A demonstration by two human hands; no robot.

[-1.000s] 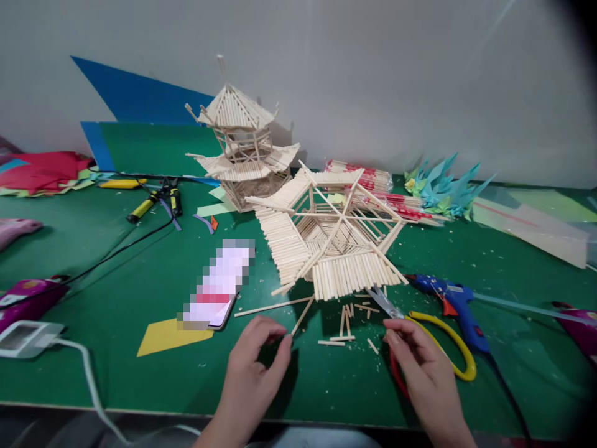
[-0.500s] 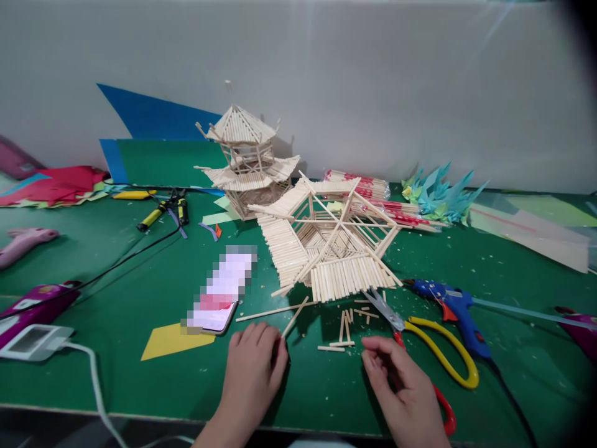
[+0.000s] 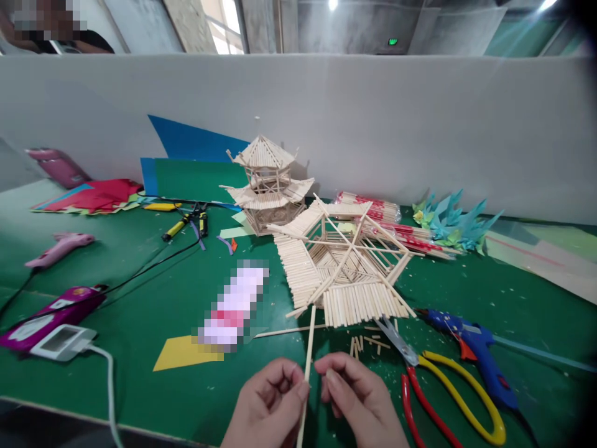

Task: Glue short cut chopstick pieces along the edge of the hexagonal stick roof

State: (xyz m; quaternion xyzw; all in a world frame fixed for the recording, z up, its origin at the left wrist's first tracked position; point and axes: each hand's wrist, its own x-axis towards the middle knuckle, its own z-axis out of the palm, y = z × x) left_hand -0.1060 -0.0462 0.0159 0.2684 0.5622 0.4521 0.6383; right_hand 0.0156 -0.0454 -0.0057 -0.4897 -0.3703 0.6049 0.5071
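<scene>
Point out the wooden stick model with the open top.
The front model: bare sticks cross its open top, whereas a pointed, slatted roof caps the rear tower.

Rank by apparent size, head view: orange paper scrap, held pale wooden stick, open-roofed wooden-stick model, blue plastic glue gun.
1. Stick model
2. Blue glue gun
3. Held stick
4. Orange scrap
</scene>
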